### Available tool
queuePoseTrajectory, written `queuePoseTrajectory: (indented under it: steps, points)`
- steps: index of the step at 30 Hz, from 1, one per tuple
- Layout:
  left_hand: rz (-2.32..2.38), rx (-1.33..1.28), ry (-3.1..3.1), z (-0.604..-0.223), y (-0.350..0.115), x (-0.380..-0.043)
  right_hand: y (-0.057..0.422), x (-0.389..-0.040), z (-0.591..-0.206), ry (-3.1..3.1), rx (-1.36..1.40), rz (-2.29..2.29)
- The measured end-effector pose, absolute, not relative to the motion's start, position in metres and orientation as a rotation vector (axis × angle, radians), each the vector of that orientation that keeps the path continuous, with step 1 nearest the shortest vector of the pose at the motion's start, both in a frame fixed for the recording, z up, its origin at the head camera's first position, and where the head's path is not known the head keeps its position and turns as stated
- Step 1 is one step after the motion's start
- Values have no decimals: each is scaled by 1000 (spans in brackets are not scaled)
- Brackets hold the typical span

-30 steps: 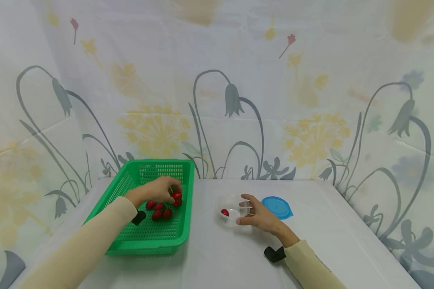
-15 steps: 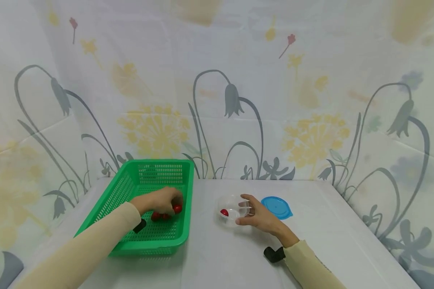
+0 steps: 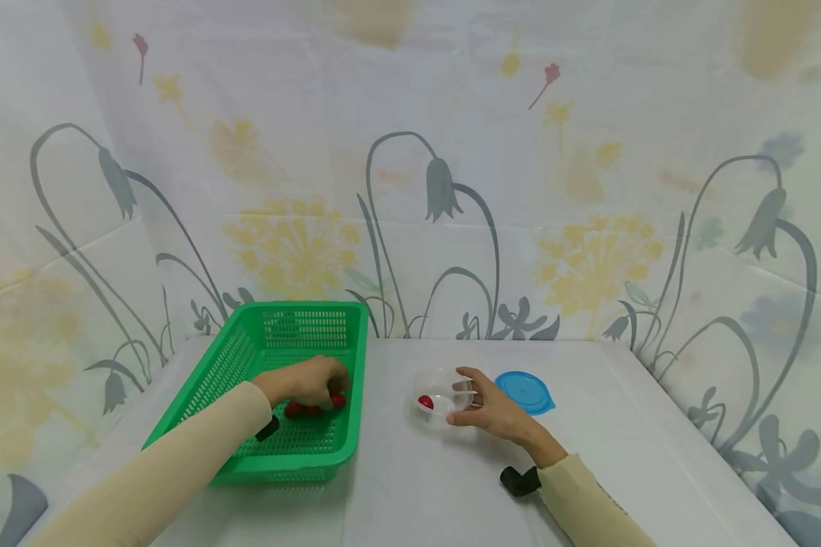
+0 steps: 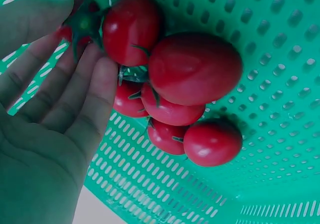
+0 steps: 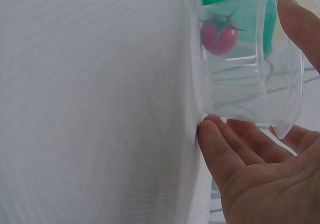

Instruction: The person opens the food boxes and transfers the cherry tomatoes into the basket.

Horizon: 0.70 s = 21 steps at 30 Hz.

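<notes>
My left hand (image 3: 312,380) reaches down into the green basket (image 3: 354,425). In the left wrist view, its thumb and fingertips pinch a red cherry tomato (image 4: 86,21) by its leafy green top. Several more cherry tomatoes (image 4: 196,68) lie bunched right beside the fingertips. My right hand (image 3: 492,410) holds a clear plastic container (image 5: 245,91) that stands upright on the table, thumb on one side and fingers on the other. One cherry tomato (image 5: 219,37) lies inside it, stem top showing. From the head view, the left hand covers part of the bunch.
A round blue lid (image 3: 524,393) lies on the white-covered table (image 3: 417,486), just beyond the right hand. The basket's tall perforated walls surround the left hand. A flower-printed cloth (image 3: 410,251) hangs behind the table.
Over the last second my left hand has lowered toward the tomatoes in the basket, with its fingers closing in among them. My right hand and the container have stayed in place.
</notes>
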<state>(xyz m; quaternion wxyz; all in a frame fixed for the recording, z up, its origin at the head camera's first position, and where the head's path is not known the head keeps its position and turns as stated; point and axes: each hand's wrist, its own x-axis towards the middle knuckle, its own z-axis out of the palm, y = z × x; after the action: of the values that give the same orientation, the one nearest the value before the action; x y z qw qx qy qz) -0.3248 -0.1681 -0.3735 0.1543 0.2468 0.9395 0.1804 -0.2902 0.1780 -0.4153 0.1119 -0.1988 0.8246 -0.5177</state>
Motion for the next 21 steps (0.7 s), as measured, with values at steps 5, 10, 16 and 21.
queuePoseTrajectory:
  steps: [5,10,16,21]
  points:
    - [524,701,2696,-374,-169,-326,178,-290,-415,2421,-578,-1511]
    - [543,724,2696,-372,-171,-328,178,-290,-414,2427,-574,-1511]
    - [586,797,2713,-367,-174,-329,181,-302,-433,2457,-548,-1502]
    - [661,899,2749,-353,-175,-331,184,-309,-443,2445,-556,-1514]
